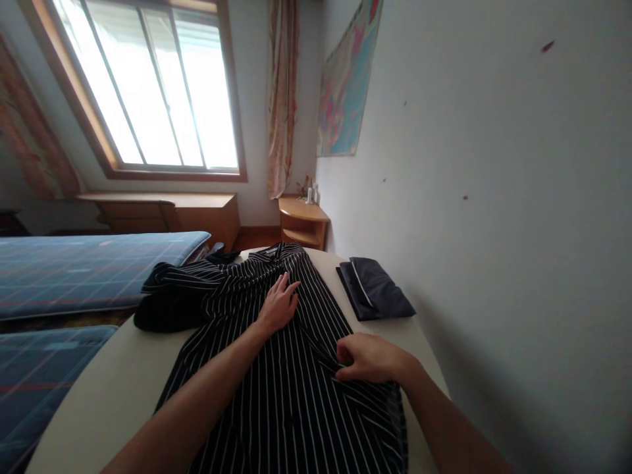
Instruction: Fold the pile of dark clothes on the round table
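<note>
A black shirt (269,395) with thin white stripes is spread lengthwise on a pale, round-edged table (99,388), its collar end at the far side. One sleeve (182,278) lies out to the left in bunched folds. My left hand (279,304) rests on the upper middle of the shirt, fingers stretched out and palm down. At the shirt's right side, my right hand (370,357) has its fingers curled toward the thumb at a crease in the cloth. The fabric below that hand looks folded and wrinkled.
A folded dark garment (375,288) lies on the table's right, close to the white wall (518,263). Blue plaid mattresses (99,270) stand on the left. Beyond the table are a small corner shelf (303,209) and a wooden desk (202,204) under the window.
</note>
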A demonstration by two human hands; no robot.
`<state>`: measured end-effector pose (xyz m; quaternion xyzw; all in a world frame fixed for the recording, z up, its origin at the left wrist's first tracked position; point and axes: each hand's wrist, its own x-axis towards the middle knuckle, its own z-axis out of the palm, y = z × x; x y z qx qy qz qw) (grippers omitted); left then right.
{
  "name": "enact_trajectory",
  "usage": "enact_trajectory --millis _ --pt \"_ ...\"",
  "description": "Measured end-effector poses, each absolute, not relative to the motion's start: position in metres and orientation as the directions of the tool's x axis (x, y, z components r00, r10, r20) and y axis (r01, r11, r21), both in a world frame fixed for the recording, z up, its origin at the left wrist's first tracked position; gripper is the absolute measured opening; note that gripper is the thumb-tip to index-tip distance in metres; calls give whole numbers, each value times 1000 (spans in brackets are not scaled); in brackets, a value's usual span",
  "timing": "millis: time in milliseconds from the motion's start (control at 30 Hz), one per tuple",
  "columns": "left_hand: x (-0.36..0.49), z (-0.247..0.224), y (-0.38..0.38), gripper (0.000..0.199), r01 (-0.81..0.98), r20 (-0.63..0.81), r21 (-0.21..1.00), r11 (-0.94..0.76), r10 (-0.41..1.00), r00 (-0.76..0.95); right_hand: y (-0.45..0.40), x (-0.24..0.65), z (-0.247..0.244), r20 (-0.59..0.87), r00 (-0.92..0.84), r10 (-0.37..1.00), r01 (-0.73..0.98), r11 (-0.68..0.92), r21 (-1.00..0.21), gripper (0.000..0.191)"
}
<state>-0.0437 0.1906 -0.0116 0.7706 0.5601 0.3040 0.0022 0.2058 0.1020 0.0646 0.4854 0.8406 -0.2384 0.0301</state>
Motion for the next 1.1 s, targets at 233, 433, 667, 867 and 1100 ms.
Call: enact_trajectory --millis 233,433,667,867,1100 --pt "-48 12 129 44 619 317 368 -694 720 618 83 197 89 -340 -664 666 702 400 -589 30" --pt "-37 19 72 48 579 243 323 -748 657 714 99 187 75 -131 -781 611 318 208 -925 47" --pt "-18 26 32 42 448 217 286 -847 513 831 129 202 16 147 -478 866 367 350 -862 45" --pt "-17 16 12 29 381 227 380 -843 484 845 131 217 9 223 -446 867 479 442 -759 40" --pt "-16 15 4 13 321 229 473 -821 466 855 124 206 2 275 -628 728 500 648 -574 37"
